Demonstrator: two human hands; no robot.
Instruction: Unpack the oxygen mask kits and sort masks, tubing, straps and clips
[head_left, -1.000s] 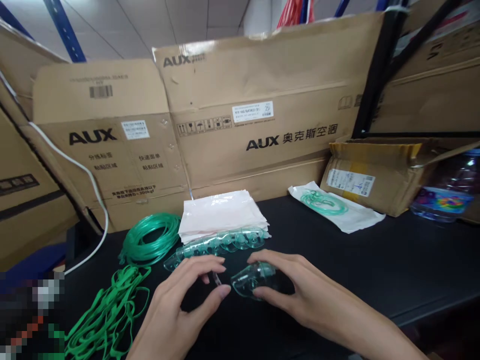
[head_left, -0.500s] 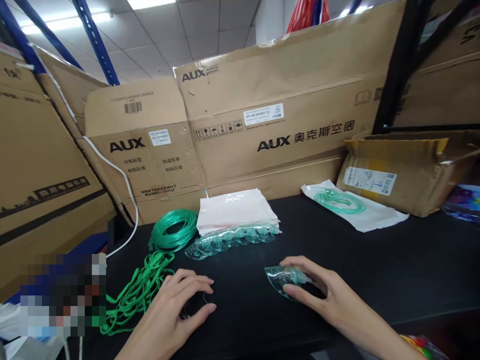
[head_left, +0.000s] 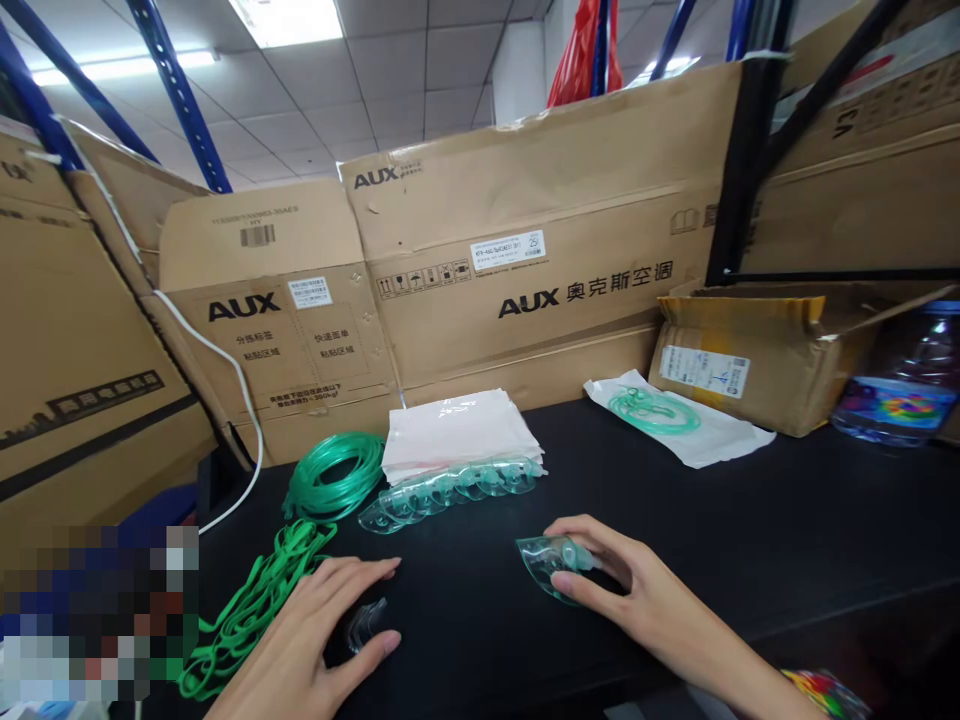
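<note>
My right hand (head_left: 600,570) grips a clear green oxygen mask (head_left: 536,568) between thumb and fingers, just above or on the black table. My left hand (head_left: 330,625) is open, palm toward the table, its thumb and fingers apart. Several small, thin, shiny strips (head_left: 366,625) show in the gap beneath its palm; I cannot tell what they are. Left of that hand lies a heap of green elastic straps (head_left: 255,610). Farther back, several more oxygen masks (head_left: 450,488) overlap in a row.
Behind the masks is a stack of white packets (head_left: 457,430). A coil of green tubing (head_left: 334,475) lies beside it. At back right are a white packet (head_left: 701,445) with tubing on it, an opened carton (head_left: 750,350) and a bottle (head_left: 896,390). Cardboard panels (head_left: 442,350) wall the back.
The camera view has shifted a little to the right, bringing the bottle further into view. The thin strips under my left hand show more. My right hand still holds the mask.
</note>
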